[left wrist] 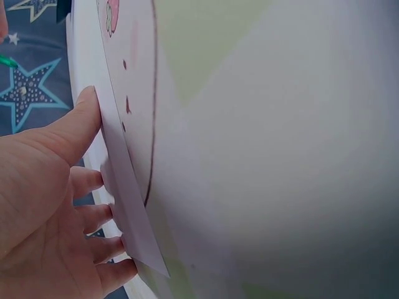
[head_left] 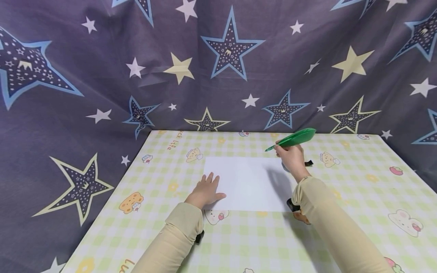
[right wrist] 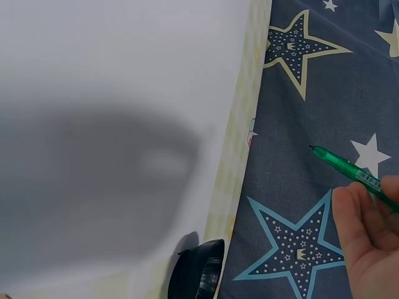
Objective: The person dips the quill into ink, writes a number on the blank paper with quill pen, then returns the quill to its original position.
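Observation:
A blank white sheet of paper [head_left: 246,182] lies on the checked tablecloth. My left hand [head_left: 205,191] rests on its left edge with the fingers spread; in the left wrist view the thumb and fingertips of that hand [left wrist: 56,187] touch the paper [left wrist: 121,168]. Above the sheet's far right corner, my right hand [head_left: 291,157] pinches a green feather pen [head_left: 297,138]. Its tip points left and is raised off the paper. In the right wrist view the pen's green barrel [right wrist: 349,167] shows beside the fingers of the right hand [right wrist: 368,240].
A black object with a curved edge [right wrist: 196,271] lies at the paper's right side, partly hidden by my right hand in the head view. The tablecloth [head_left: 164,163] has cartoon prints. Behind the table hangs a dark curtain with stars [head_left: 218,94].

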The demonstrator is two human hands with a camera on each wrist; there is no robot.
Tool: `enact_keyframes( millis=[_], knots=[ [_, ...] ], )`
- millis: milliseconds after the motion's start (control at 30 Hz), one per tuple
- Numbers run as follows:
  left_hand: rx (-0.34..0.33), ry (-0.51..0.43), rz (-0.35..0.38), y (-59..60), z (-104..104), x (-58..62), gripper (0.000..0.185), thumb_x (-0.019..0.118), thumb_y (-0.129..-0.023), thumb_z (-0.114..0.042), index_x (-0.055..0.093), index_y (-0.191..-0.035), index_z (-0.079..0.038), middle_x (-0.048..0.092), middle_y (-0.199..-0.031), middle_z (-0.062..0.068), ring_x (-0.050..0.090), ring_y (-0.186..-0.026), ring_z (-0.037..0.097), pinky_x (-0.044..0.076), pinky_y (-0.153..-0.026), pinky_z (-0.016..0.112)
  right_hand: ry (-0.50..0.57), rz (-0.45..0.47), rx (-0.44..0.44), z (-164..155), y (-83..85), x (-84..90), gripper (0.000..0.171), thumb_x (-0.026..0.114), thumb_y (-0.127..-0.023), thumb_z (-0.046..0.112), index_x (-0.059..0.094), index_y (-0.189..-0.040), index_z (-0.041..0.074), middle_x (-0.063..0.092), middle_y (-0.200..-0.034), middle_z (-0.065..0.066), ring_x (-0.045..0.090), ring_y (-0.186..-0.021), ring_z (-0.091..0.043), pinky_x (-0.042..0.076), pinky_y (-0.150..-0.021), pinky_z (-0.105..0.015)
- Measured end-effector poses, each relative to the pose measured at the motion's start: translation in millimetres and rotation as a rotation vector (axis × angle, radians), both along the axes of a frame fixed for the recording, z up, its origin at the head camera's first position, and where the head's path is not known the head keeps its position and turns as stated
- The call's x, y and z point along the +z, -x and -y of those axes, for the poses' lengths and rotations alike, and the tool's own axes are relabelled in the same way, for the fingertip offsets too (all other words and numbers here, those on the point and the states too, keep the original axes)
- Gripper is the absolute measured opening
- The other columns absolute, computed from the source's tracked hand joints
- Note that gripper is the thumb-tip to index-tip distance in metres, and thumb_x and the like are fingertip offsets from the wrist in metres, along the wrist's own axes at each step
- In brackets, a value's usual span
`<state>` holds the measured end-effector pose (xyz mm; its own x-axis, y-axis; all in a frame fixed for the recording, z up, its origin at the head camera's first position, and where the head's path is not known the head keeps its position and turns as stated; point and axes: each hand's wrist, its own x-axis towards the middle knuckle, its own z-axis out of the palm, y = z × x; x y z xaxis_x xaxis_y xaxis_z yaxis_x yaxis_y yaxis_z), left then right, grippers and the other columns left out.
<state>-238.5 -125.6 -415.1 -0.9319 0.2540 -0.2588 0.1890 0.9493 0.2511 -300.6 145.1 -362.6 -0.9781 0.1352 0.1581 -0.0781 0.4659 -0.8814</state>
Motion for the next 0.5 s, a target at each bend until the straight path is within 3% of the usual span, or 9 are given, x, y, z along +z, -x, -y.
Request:
enact_keyframes(
  millis=[500],
  knots=[
    [-0.001, -0.015, 0.006, 0.8, 1.0, -1.2, 0.072, 0.053, -0.091, -0.042, 0.027, -0.144, 0.000, 0.016, -0.148, 0.023, 0.011, -0.134, 0.042, 0.015, -0.108, 0.051, 0.009, -0.012, 0.019, 7.0, 1.8, -5.2, 0.024, 0.056, -0.091, 0.013, 0.062, -0.111, 0.001, 0.064, -0.098, -0.020, 0.064, -0.087, -0.031, 0.053, -0.076, -0.035]
  ],
)
